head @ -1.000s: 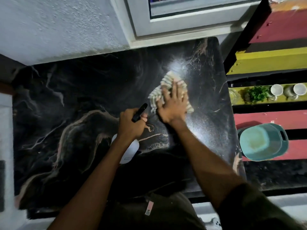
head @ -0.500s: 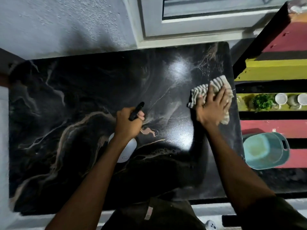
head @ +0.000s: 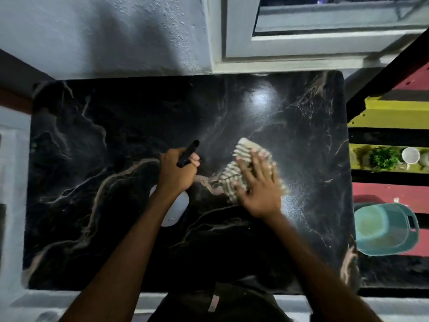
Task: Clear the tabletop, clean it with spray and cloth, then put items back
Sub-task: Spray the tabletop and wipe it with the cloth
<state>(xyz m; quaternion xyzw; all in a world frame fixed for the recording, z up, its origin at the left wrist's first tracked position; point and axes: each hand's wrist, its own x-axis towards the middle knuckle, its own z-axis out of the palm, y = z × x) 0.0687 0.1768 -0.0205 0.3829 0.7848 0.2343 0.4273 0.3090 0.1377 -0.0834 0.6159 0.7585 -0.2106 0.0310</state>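
Near edge: both bare forearms enter from the near side and reach forward over the black marbled tabletop [head: 92,159].
Left hand [head: 177,171]: fist upright above the table's middle, fingers closed round the neck of the spray bottle [head: 175,209]; one finger rests by the black nozzle [head: 188,152], which points far and right.
Spray bottle: white body hangs below the fist, partly hidden by the wrist; whether its base touches the surface cannot be told.
Right hand [head: 260,185]: palm down, fingers spread and extended, pressing flat on the striped cloth [head: 234,176].
Striped cloth: crumpled, lying on the tabletop right of centre, just right of the left hand, blurred.
Right of table: a teal tub [head: 385,231]; farther on, a plant [head: 383,158] and a white cup [head: 411,155] on a yellow ledge.
Far edge: a white window frame [head: 232,43] above the table.
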